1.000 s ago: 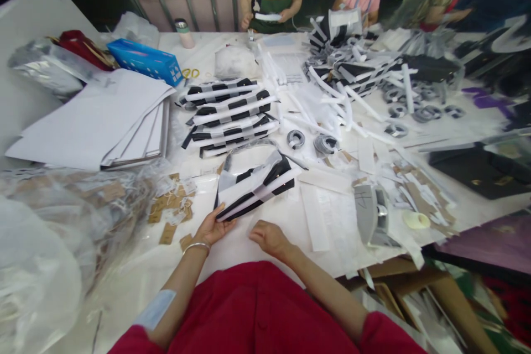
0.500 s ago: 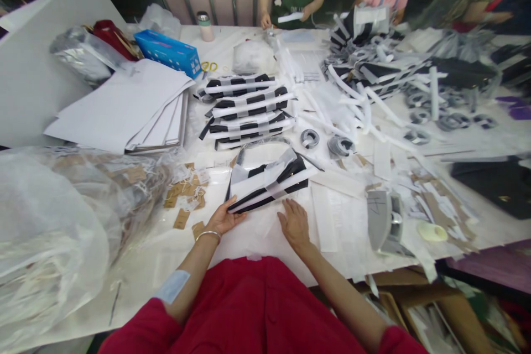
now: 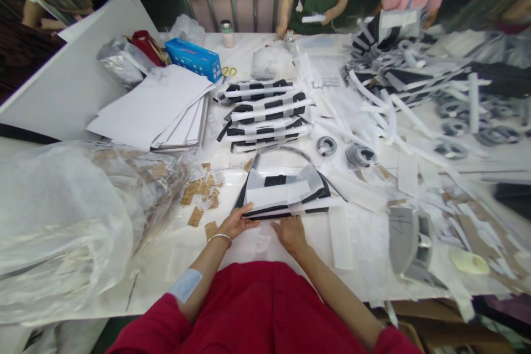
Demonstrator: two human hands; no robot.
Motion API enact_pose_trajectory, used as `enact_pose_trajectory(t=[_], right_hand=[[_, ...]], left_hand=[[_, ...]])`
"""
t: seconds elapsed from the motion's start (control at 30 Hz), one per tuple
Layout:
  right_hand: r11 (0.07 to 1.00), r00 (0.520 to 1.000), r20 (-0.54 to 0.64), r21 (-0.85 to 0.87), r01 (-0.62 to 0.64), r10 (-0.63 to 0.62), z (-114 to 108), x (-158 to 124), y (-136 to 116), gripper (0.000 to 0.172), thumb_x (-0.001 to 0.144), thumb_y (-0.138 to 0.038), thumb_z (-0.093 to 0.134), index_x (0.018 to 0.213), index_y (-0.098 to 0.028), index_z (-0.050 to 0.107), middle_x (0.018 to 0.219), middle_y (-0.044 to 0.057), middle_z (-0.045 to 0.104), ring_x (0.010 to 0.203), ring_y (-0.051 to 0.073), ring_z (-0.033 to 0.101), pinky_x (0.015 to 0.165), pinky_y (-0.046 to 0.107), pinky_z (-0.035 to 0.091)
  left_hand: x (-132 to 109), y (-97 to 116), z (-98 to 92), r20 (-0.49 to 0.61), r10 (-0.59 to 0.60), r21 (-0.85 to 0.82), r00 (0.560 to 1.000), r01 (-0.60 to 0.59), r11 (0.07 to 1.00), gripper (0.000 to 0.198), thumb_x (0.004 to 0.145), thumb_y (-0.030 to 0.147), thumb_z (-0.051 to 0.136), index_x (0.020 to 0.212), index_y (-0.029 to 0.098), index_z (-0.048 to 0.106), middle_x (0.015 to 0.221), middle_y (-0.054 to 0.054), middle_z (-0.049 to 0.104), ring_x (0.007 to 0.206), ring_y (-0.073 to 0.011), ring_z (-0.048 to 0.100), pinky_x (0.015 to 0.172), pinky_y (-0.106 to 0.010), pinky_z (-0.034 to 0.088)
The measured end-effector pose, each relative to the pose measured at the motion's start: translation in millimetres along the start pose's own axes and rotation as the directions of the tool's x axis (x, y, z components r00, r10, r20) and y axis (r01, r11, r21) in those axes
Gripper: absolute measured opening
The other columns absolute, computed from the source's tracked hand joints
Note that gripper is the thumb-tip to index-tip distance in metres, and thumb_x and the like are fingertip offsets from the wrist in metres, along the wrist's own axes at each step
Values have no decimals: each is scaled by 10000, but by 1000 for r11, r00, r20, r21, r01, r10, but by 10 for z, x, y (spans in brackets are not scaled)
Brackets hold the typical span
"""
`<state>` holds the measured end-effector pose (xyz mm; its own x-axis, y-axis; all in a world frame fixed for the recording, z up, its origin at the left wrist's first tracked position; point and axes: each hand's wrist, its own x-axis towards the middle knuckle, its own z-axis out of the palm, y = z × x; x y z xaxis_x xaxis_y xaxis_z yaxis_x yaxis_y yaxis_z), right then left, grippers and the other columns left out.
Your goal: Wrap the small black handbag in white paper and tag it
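A black handbag [image 3: 319, 191] with white padding strips and translucent bands lies in front of me, its wrapped handle [image 3: 286, 150] arching at the far side. My left hand [image 3: 238, 223] is closed on its near left corner, thumb on top. At the middle of the near edge, my right hand [image 3: 291, 235] has bent fingers against the bag, with the fingertips partly hidden by the edge. A translucent strip [image 3: 263, 239] lies on the table between my hands. Beyond the bag, several similar black bundles [image 3: 265, 110] with white strips lie in a row.
Brown tags [image 3: 196, 217] and a large plastic bag [image 3: 62, 221] lie left, below white sheets [image 3: 153, 105] and a blue box [image 3: 193, 59]. Grey tape rolls [image 3: 326, 146] and a tape dispenser [image 3: 409, 240] are on the right. Co-workers stand across the table.
The handbag has turned from a slant to lie nearly level. My right hand has gone from spread fingers beside it to bent fingers at its near edge. The view has shifted left.
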<state>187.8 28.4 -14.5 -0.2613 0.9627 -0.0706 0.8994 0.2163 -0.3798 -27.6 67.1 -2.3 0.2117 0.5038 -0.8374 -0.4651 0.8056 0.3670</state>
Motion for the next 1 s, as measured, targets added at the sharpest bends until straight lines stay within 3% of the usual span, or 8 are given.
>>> enact_pose_trajectory(t=[0.13, 0.2, 0.37, 0.53, 0.67, 0.83, 0.93, 1.0], right_hand=[[983, 958, -224, 8, 184, -177, -28, -566, 282, 403, 911, -237, 530, 1307, -165, 551, 1280, 141, 648, 1211, 278, 580, 1049, 497, 458], [957, 929, -268, 62, 283, -257, -110, -792, 376, 353, 910, -190, 533, 1260, -208, 577, 1170, 91, 703, 1098, 223, 641, 951, 432, 530], [939, 924, -295, 167, 302, -244, -493, -855, 308, 218, 888, -132, 576, 1059, -236, 661, 889, 38, 734, 831, 171, 675, 739, 343, 546], [931, 869, -434, 151, 331, -238, -930, -226, 109, 202, 861, -144, 633, 1034, -238, 675, 877, 26, 734, 828, 163, 665, 765, 336, 510], [943, 860, -492, 205, 262, -132, -1054, 450, 84, 117, 892, -242, 603, 958, -226, 699, 885, 43, 744, 849, 181, 670, 797, 343, 502], [910, 965, -141, 386, -152, 221, -907, 1203, 192, 196, 882, -343, 554, 941, -233, 704, 965, 42, 742, 913, 198, 671, 866, 346, 505], [843, 909, 84, 347, -411, 408, -731, 1563, 261, 259, 832, -352, 589, 1035, -217, 674, 998, 48, 738, 950, 196, 676, 885, 328, 502], [824, 876, 125, 299, -481, 466, -606, 1757, 277, 348, 781, -385, 646, 1069, -190, 648, 992, 76, 730, 974, 222, 672, 890, 349, 499]], left_hand=[[-16, -54, 16, 33, 127, 131, 991, -131, 983, 460, 723, 377, 821, 1015, 68, 645, 889, -143, 731, 733, -216, 702, 647, -341, 632], [-34, -78, 36, 60, 174, 186, 983, -182, 966, 524, 694, 411, 835, 1040, 64, 650, 927, -156, 730, 782, -232, 705, 633, -327, 631], [-94, -137, 115, 57, 253, 250, 966, -259, 933, 615, 656, 478, 840, 1085, 78, 653, 1042, -165, 716, 897, -259, 696, 651, -323, 635], [-92, -117, 197, 92, 253, 289, 963, -269, 919, 645, 662, 508, 822, 1130, 99, 645, 1075, -152, 712, 931, -270, 690, 680, -345, 636], [-23, -79, 236, 30, 206, 337, 978, -204, 919, 651, 624, 521, 837, 1094, 107, 659, 1011, -139, 727, 877, -256, 697, 647, -321, 625], [42, -76, 258, -40, 172, 367, 984, -145, 919, 608, 598, 493, 853, 1026, 101, 671, 931, -138, 739, 797, -247, 701, 620, -316, 613], [48, -72, 276, -70, 148, 362, 987, -113, 925, 576, 608, 481, 846, 1004, 98, 679, 914, -144, 741, 784, -252, 700, 610, -320, 610], [42, -65, 289, -75, 142, 356, 987, -106, 928, 563, 614, 478, 839, 1003, 103, 681, 906, -140, 743, 782, -253, 701, 610, -322, 608]])
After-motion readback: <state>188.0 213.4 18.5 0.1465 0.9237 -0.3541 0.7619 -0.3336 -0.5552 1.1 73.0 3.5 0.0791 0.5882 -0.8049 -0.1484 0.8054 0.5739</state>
